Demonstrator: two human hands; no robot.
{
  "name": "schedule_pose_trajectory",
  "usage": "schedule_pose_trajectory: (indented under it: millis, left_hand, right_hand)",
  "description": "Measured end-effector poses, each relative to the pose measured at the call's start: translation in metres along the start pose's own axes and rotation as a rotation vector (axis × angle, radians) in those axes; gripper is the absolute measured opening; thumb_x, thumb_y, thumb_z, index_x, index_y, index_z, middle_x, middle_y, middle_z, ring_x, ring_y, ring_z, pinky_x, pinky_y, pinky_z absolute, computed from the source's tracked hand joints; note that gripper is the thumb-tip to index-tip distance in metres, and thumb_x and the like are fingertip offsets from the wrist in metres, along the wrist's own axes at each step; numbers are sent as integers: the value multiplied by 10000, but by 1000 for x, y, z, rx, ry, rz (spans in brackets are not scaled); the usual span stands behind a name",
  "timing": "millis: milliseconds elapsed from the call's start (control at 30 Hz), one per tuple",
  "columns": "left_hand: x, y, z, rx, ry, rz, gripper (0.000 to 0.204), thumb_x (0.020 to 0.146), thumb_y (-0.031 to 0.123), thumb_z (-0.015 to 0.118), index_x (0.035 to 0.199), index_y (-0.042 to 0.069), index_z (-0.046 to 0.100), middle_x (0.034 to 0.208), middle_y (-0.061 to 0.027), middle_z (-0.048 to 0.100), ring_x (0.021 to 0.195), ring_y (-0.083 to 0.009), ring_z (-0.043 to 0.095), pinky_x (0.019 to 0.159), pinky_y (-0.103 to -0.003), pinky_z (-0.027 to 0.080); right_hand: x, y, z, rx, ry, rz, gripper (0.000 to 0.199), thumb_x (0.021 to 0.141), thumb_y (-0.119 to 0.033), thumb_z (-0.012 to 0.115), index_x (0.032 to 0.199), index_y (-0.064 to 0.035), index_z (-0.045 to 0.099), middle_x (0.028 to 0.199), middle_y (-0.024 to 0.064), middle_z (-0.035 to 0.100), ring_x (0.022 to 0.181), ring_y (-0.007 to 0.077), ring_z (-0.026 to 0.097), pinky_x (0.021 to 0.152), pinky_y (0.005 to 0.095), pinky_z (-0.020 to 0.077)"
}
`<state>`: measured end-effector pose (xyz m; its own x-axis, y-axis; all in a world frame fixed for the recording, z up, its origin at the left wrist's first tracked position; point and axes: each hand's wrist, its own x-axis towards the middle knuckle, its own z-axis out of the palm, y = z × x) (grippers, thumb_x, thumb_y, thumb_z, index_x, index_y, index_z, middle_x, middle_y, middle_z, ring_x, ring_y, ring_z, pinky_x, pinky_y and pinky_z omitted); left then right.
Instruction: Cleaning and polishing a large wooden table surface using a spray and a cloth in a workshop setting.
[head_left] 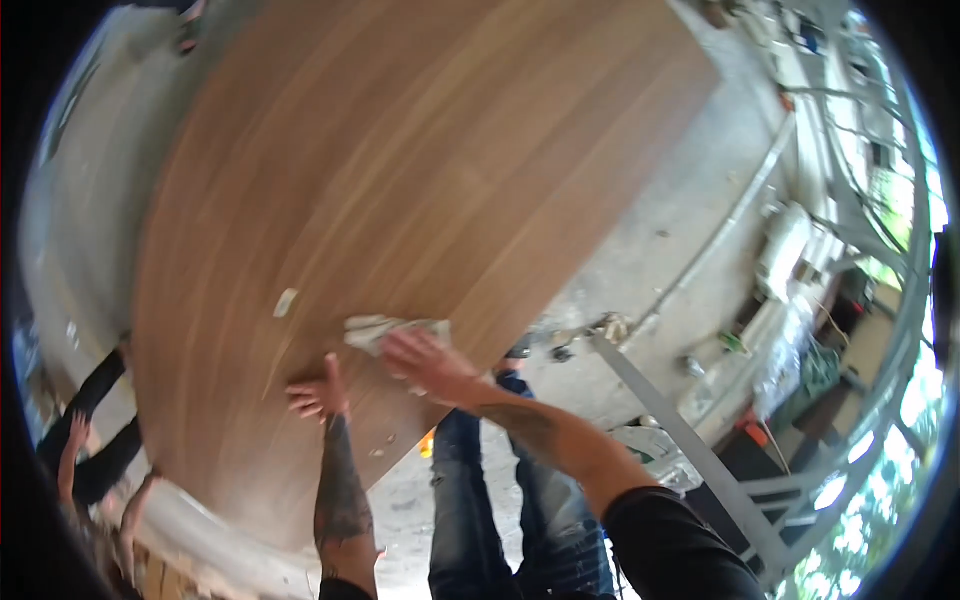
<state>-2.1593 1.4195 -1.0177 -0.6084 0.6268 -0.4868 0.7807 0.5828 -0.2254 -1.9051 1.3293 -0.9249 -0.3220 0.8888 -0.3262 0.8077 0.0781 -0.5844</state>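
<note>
A large brown wood-grain board [430, 170] fills the middle of the view. On its near part, my right hand [428, 365] presses a crumpled white cloth [372, 330] against the surface, fingers laid over it. My left hand [322, 392] is to the left of it, holding nothing, with thumb and fingers apart. Whether its fingers touch the board or hover just above, I cannot tell. Beyond the left hand lies a small whitish piece [286, 302], and a few small light bits [378, 453] are near the board's close edge.
At the lower left, another person's hand [78, 432] rests by dark-clothed legs, close to the board's edge. A grey metal bar [680, 430] slants at the right. Farther right, clear plastic wrapping [788, 360] and clutter lie on the concrete floor [640, 270], along a long pale pipe [725, 225].
</note>
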Motion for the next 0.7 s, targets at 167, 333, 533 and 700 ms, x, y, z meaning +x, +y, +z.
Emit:
schedule_pose_trajectory:
  millis: [167,333,533,700]
  left_hand:
    - [2,32,-44,-10,128,53,1342,597,998,307,1539,77,49,1540,-318,136,1383,-568,153,1023,-697,262]
    - [21,14,-57,61,56,54,1344,608,996,279,1533,52,33,1542,-322,106,1377,-580,144,1078,-644,236]
    - [-31,11,40,480,-474,71,1334,630,984,281,1528,24,56,1532,-338,121,1376,-565,176,1083,-601,268]
    - [147,-95,-30,2160,1028,533,1138,742,924,152,1368,30,473,1182,-312,599,1143,-459,530,1013,-533,379]
  right_hand:
    - [44,11,-20,-62,426,-9,721,738,-320,682,1394,-125,455,1532,82,332,1432,257,279,1171,443,239]
    - [8,105,-74,-59,610,447,843,673,-283,676,1441,-110,374,1525,186,266,1419,381,247,1130,554,239]
    - [-150,221,-102,-186,576,1054,797,832,-368,645,1510,-178,271,1544,320,86,1399,560,88,1103,639,170]
    - [-82,155,-101,-79,405,650,803,765,-297,680,1476,-148,337,1533,293,171,1390,535,169,1100,644,193]
